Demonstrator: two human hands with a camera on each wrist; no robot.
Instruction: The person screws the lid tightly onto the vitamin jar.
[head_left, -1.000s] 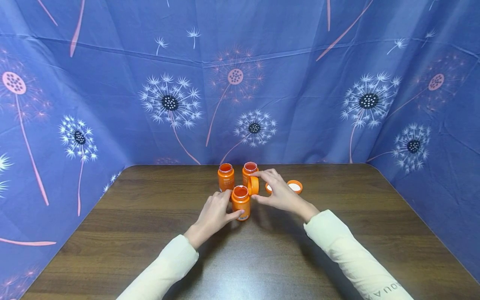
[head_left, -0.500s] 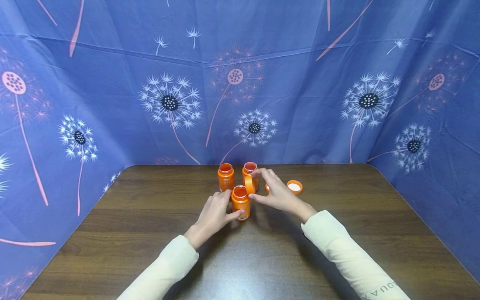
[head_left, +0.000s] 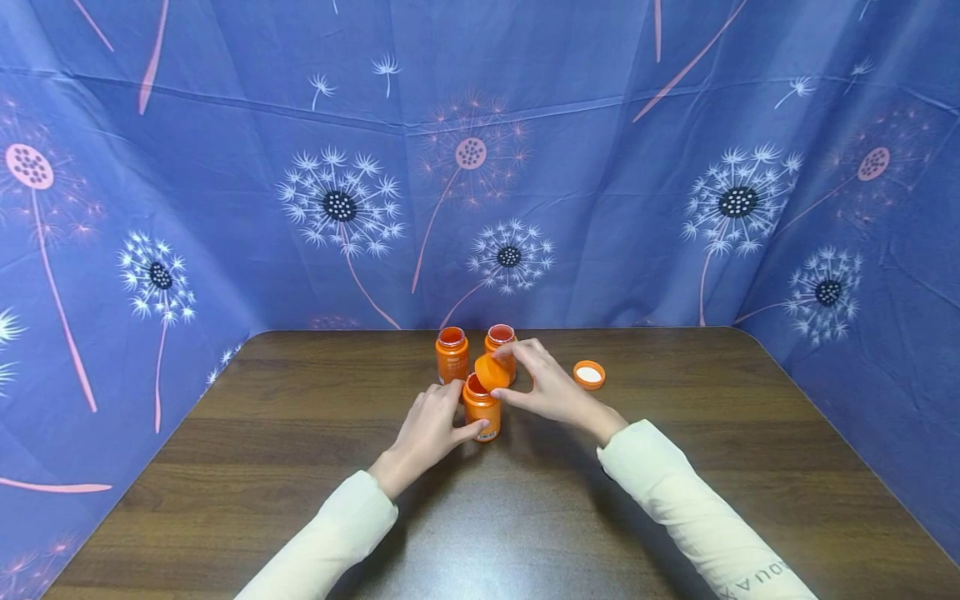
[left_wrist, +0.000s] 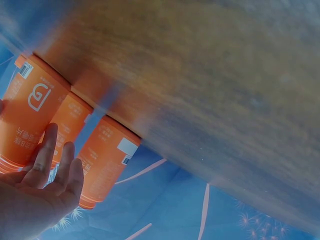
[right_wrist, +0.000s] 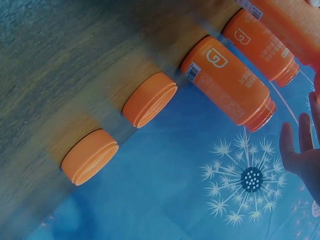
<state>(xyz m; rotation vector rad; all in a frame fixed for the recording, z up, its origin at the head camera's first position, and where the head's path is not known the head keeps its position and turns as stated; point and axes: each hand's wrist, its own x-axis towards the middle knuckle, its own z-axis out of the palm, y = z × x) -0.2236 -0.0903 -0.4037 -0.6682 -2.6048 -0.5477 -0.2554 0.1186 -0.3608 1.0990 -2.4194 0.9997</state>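
An orange bottle [head_left: 482,414] stands uncapped at the front of a group of three. My left hand [head_left: 429,419] holds it from the left, thumb across its front and fingers round the far side. Between thumb and fingers my right hand [head_left: 553,389] pinches an orange cap [head_left: 491,372], tilted over the front bottle's mouth and covering part of it. Whether cap and rim touch I cannot tell. In the left wrist view the front bottle [left_wrist: 35,105] shows a white logo, and fingers [left_wrist: 62,172] of the left hand extend behind it.
Two more open orange bottles stand behind, one at left [head_left: 452,357] and one at right [head_left: 500,335]. An upturned cap [head_left: 588,374] with a white inside lies to the right. The right wrist view shows a second loose cap [right_wrist: 150,100]. A blue dandelion-print cloth [head_left: 600,208] borders the wooden table [head_left: 300,400].
My right hand has moved slightly left, bringing the cap from upright beside the front bottle to tilted over its mouth. My left hand and the bottles have stayed still.
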